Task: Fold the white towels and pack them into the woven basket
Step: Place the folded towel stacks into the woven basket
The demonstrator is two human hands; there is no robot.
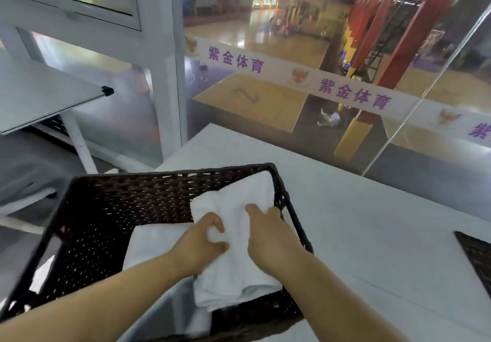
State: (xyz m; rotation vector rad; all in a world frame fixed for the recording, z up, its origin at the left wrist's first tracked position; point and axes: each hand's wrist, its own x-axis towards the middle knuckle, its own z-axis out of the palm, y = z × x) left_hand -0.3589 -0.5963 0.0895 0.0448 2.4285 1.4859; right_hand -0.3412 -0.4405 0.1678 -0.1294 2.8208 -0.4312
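Observation:
A dark woven basket [111,203] stands on the white table in front of me. A folded white towel [233,270] lies along the basket's right side, its near end hanging over the front rim. My left hand [204,238] is on the towel with its fingers curled, pinching the cloth. Just to its right, my right hand [268,227] lies on the same towel near the basket's right wall, fingertips curling into the fabric. Another white towel [156,243] lies flat inside the basket under my left forearm, and more white cloth [263,182] shows at the basket's far right corner.
The white table [372,222] runs off to the right, where a second dark woven piece [478,259] shows at the frame's edge. A glass wall [292,89] stands behind the table. A white board on a stand [47,97] is at the left.

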